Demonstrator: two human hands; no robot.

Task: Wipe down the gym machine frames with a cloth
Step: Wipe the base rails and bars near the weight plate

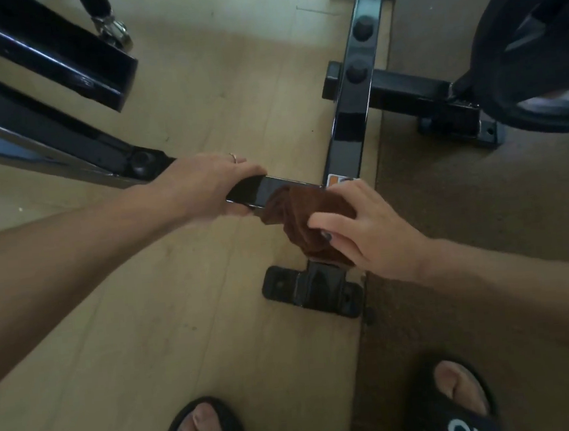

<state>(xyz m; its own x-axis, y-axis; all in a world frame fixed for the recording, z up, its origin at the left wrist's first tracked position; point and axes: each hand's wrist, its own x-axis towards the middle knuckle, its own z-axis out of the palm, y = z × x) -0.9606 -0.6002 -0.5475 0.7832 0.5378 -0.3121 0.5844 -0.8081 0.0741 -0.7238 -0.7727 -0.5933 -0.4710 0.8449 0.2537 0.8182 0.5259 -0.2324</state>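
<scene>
Left hand grips black frame bar. Right hand clutches brown cloth, draped over same bar near upright. Cloth looks soft, light, bunches easily; steel frame rigid, glossy, likely slippery.

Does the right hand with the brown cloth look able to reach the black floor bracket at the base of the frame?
Probably yes: the right hand grips the brown cloth just above the black floor bracket, with nothing between them.
</scene>
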